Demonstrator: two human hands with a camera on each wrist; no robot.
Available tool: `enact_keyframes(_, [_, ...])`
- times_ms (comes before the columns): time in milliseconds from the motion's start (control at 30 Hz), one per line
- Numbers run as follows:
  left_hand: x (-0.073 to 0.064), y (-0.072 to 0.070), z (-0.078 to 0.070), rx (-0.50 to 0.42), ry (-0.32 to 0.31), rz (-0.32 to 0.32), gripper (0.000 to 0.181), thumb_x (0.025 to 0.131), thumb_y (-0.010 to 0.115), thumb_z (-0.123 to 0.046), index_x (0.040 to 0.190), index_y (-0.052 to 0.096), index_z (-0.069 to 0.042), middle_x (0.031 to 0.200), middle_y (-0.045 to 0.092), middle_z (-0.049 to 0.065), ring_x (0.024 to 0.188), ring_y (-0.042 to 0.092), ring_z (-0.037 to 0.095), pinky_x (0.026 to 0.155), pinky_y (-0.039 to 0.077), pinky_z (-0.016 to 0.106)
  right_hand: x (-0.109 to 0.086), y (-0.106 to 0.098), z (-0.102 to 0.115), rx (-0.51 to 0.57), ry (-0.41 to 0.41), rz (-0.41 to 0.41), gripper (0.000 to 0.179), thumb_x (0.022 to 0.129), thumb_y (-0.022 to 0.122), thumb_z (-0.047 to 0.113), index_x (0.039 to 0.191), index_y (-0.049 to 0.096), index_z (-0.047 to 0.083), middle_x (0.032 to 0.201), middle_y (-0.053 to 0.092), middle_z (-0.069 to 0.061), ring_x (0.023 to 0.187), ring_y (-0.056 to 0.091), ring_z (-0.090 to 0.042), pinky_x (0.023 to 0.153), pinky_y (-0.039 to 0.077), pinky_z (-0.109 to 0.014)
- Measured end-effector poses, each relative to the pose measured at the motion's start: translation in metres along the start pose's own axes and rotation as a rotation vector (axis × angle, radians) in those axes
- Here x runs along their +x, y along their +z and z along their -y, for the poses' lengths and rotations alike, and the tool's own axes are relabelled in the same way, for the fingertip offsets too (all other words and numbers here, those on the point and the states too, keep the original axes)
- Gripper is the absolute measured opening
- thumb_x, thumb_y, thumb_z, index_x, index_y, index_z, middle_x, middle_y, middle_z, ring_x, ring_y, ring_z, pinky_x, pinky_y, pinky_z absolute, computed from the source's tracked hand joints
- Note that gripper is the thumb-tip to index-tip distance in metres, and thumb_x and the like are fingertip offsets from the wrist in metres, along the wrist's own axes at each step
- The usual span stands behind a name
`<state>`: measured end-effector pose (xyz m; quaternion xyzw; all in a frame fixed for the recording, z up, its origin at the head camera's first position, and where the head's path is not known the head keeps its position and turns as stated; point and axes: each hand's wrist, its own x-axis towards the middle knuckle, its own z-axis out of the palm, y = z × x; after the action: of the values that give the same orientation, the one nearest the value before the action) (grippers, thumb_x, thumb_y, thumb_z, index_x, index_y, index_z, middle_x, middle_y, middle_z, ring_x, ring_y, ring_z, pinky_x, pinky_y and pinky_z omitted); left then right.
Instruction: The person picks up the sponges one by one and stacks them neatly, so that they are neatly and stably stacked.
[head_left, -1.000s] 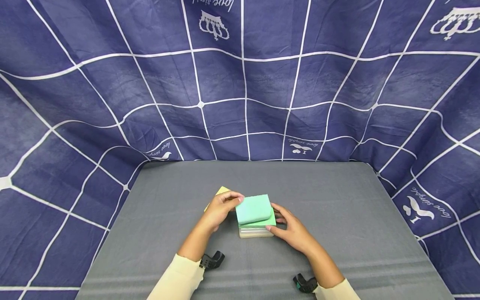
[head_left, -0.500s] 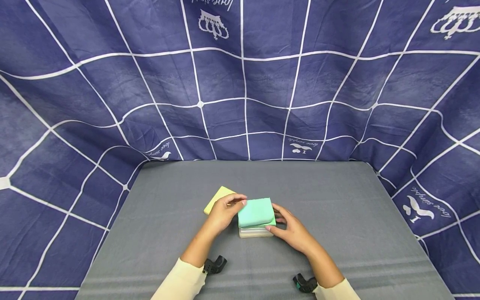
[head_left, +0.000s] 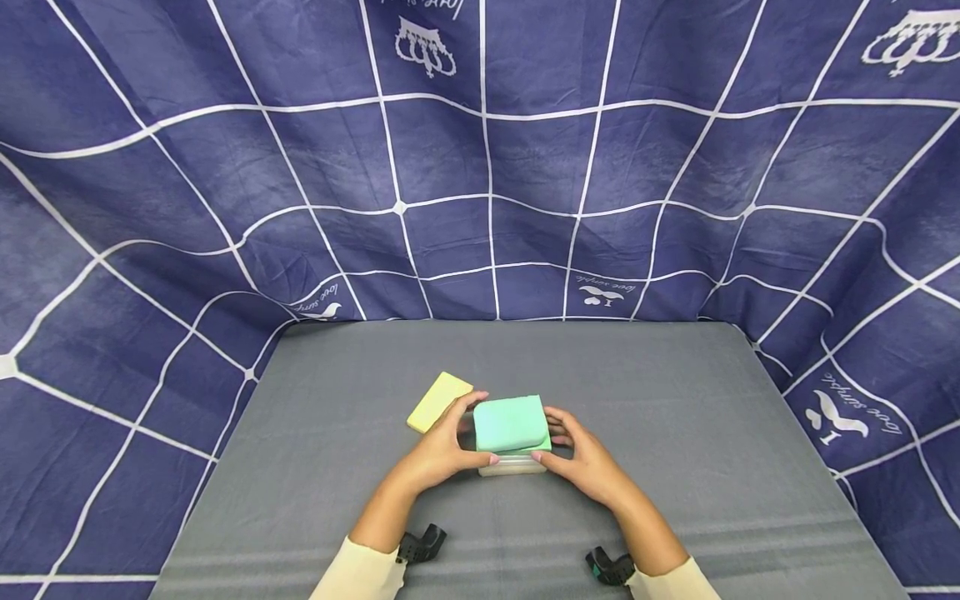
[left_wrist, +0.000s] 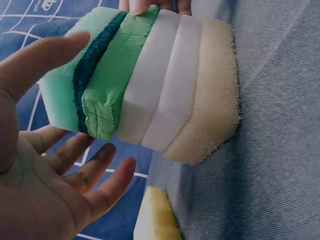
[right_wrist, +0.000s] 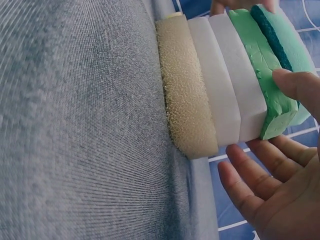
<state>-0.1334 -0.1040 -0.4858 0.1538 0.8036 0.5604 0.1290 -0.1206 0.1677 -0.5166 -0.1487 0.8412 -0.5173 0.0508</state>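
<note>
A stack stands on the grey table. Its bottom is a porous beige sponge (left_wrist: 215, 90), with two white foam blocks (right_wrist: 217, 85) above it, then a green block (left_wrist: 117, 75) with a creased surface. On top lies a mint-green sponge (head_left: 512, 423), its dark teal scouring side facing down, slightly askew. My left hand (head_left: 441, 450) spreads around the left side, thumb in front by the mint sponge and fingers behind, a gap before the palm. My right hand (head_left: 591, 465) holds the right side, thumb on the green block's front and fingers at the back.
A yellow sponge (head_left: 441, 402) lies on the table just beyond the left hand. The grey cloth-covered table (head_left: 697, 392) ends at a blue curtain (head_left: 532, 233) with white grid lines, which also hangs along both sides.
The left hand has lowered the mint sponge onto the green block and let go; its thumb has moved down to the stack's front. More of the yellow sponge shows. The right hand stays put.
</note>
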Motion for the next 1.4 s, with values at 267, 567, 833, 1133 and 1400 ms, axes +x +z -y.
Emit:
enact_keyframes(267, [-0.001,0.002,0.004,-0.041,-0.012,-0.012,0.079,0.08,0.086,-0.016,0.148,0.046,-0.014,0.149,0.049,0.012,0.12,0.06,0.04,0.101,0.05,0.057,0.0,0.0,0.001,0.013,0.023,0.007,0.071,0.088,0.08,0.032,0.149,0.045,0.018,0.142,0.059,-0.011,0.128,0.06,-0.028,0.105,0.05,-0.044])
enact_keyframes(567, [-0.001,0.005,0.007,-0.038,0.002,-0.002,0.082,0.083,0.084,-0.017,0.154,0.043,-0.022,0.155,0.042,0.016,0.118,0.063,0.04,0.089,0.058,0.043,-0.001,0.0,0.002,0.013,0.062,0.008,0.073,0.088,0.08,0.032,0.15,0.044,0.019,0.142,0.059,-0.011,0.124,0.062,-0.026,0.105,0.05,-0.043])
enact_keyframes(833, [-0.004,0.005,0.007,-0.069,-0.006,0.015,0.087,0.085,0.082,-0.018,0.157,0.035,-0.032,0.158,0.039,0.016,0.122,0.063,0.039,0.084,0.059,0.03,0.0,0.0,0.002,0.005,0.04,0.009,0.078,0.088,0.08,0.029,0.154,0.041,0.015,0.142,0.058,-0.012,0.126,0.06,-0.028,0.105,0.05,-0.043])
enact_keyframes(1133, [-0.007,0.007,0.007,-0.12,0.004,-0.024,0.086,0.083,0.084,-0.018,0.156,0.038,-0.029,0.16,0.038,0.015,0.126,0.059,0.043,0.094,0.057,0.047,0.0,-0.002,0.001,0.032,-0.064,-0.01,0.091,0.086,0.082,0.029,0.16,0.029,0.018,0.152,0.05,-0.012,0.134,0.052,-0.027,0.106,0.049,-0.046])
enact_keyframes(1400, [-0.009,0.011,0.006,-0.121,0.053,-0.098,0.075,0.087,0.081,-0.021,0.152,0.044,-0.03,0.159,0.042,0.01,0.136,0.052,0.037,0.109,0.046,0.055,0.002,-0.002,0.004,0.047,-0.103,-0.034,0.084,0.088,0.081,0.027,0.157,0.033,0.035,0.158,0.043,-0.008,0.132,0.056,-0.031,0.108,0.046,-0.054])
